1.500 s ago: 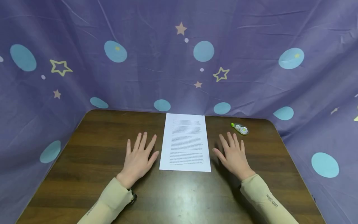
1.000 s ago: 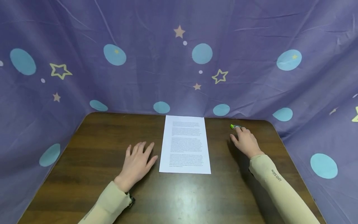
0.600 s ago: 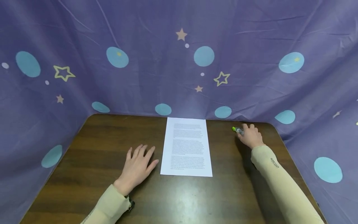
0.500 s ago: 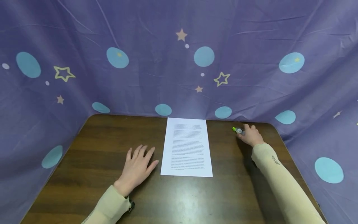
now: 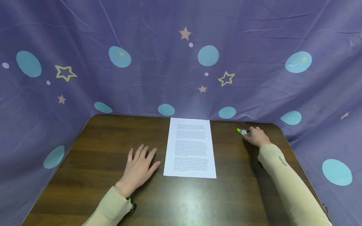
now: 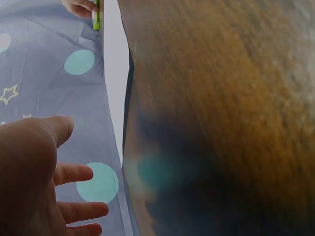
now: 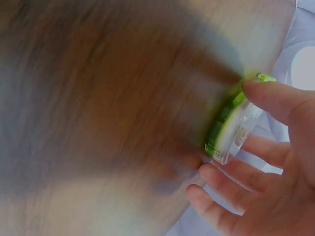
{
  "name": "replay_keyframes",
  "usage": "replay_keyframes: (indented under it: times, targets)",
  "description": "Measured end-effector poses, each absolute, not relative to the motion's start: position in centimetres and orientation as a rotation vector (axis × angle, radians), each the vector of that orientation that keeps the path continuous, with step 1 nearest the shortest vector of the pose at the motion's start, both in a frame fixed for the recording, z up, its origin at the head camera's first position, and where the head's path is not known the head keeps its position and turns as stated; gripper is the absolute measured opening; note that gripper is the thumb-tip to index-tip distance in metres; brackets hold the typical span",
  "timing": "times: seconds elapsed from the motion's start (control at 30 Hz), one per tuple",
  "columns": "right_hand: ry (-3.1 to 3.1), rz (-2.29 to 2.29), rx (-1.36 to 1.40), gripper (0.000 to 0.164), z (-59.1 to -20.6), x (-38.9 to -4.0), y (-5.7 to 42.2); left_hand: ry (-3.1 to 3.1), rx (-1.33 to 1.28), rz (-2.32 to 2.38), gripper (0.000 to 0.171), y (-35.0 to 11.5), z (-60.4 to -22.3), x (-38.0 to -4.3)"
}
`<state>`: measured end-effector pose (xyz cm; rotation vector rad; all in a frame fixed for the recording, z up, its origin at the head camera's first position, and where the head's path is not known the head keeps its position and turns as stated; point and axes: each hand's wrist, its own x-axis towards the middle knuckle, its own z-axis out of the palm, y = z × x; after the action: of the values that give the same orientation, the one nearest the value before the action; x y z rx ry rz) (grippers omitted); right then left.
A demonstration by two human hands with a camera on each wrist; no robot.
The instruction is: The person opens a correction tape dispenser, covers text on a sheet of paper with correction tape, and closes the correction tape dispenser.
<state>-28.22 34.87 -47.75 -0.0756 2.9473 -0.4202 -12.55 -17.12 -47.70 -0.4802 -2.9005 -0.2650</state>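
Note:
A correction tape [image 5: 244, 132] with a clear body and lime-green tip is at the far right of the table. My right hand [image 5: 258, 137] holds its rear end, the tip pointing left. Seen from the right wrist, the thumb [image 7: 268, 93] presses one side of the correction tape [image 7: 235, 123] and fingers lie on the other; it stands close over the wood. My left hand [image 5: 137, 171] rests on the table with fingers spread, left of a sheet of printed paper [image 5: 190, 149]. Its fingers [image 6: 78, 211] are straight and hold nothing in the left wrist view.
The dark brown wooden table [image 5: 93, 150] has rounded far corners. A purple curtain [image 5: 141, 62] with blue dots and stars hangs along its back and both sides. The paper's far edge reaches the table's back edge. A glare spot lies on the near part of the table.
My right hand has gone from beside the paper to the correction tape, first covering it and then taking hold of its rear end. The left hand has slid slightly toward me.

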Motion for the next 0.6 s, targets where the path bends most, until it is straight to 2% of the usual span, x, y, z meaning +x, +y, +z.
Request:
replay_keyframes:
  times: [0.27, 0.6]
  targets:
    - [2.947, -0.39, -0.115, 0.056, -47.1, -26.8, 34.8, -2.907, -0.472, -0.284, 0.058, -17.1, -47.8, -12.5]
    - [2.916, -0.333, -0.214, 0.051, -46.3, -24.1, 32.0, -2.919, -0.481, -0.308, 0.058, -17.2, -47.8, -12.4]
